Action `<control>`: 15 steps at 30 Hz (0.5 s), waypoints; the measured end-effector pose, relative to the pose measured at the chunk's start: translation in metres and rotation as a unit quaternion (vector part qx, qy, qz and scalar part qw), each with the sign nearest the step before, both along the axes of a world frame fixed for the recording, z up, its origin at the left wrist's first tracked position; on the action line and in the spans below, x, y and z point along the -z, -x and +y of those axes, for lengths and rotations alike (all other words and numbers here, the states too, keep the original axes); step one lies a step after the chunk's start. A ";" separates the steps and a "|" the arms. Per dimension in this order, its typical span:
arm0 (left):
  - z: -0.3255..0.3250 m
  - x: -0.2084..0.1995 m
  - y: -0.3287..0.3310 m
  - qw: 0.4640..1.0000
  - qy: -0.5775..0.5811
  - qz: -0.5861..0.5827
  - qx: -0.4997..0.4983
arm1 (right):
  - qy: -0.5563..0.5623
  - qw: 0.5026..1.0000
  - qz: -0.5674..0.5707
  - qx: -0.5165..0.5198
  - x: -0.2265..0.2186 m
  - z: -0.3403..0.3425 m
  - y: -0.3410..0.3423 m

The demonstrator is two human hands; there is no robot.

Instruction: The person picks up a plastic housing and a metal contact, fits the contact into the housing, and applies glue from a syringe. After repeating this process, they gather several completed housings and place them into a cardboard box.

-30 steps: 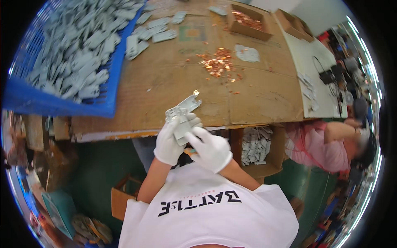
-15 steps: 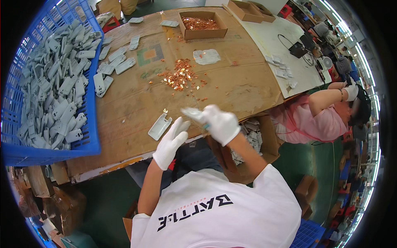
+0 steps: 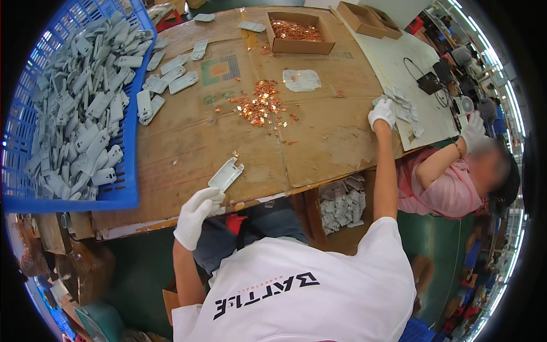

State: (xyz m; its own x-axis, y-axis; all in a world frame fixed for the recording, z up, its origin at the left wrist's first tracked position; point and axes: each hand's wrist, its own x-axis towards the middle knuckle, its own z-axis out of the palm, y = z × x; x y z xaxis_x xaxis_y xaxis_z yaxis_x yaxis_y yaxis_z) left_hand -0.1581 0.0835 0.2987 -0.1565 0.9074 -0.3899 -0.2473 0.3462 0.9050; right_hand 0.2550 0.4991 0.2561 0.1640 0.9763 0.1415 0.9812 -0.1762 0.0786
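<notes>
My left hand (image 3: pixel 198 216), in a white glove, is at the table's front edge with its fingers stretched out. Its fingertips are just by a pale plastic casing (image 3: pixel 227 174) that lies hollow side up; I cannot tell whether they touch. Small copper-coloured metal pieces sit at the casing's far end. My right arm reaches far right, where my gloved right hand (image 3: pixel 382 113) pinches a pale plastic casing (image 3: pixel 378 100) beside several others (image 3: pixel 405 108) on a white tabletop. A heap of copper-coloured pieces (image 3: pixel 259 105) lies mid-table.
At the left stands a blue crate (image 3: pixel 132 171) full of pale casings, with several more loose beside it. A cardboard box (image 3: pixel 302 47) of copper-coloured pieces is at the back. Below the edge is a carton (image 3: pixel 369 199) of casings. A co-worker (image 3: pixel 450 176) sits at right.
My right hand has swung from the front middle, holding a casing, to the casings on the white tabletop at right. My left hand has shifted left and nearer me.
</notes>
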 end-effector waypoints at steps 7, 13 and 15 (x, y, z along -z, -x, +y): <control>0.024 -0.009 0.042 0.979 -0.084 0.163 -0.085 | -0.115 0.939 0.150 -0.288 -0.006 -0.102 0.086; 0.127 0.011 0.153 0.769 -0.145 0.571 -0.246 | -0.008 0.953 0.161 -0.258 -0.006 -0.148 0.135; 0.155 0.018 0.191 0.646 -0.096 0.720 -0.235 | 0.001 0.956 0.153 -0.251 -0.003 -0.149 0.142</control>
State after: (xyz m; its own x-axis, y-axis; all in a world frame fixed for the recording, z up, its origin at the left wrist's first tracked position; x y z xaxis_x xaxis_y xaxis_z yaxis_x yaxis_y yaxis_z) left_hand -0.3495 0.2382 0.2805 -0.5074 0.6382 0.5790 0.8616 0.3856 0.3300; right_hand 0.1132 0.3504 0.2587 -0.2911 0.9433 0.1593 0.9195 0.3218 -0.2258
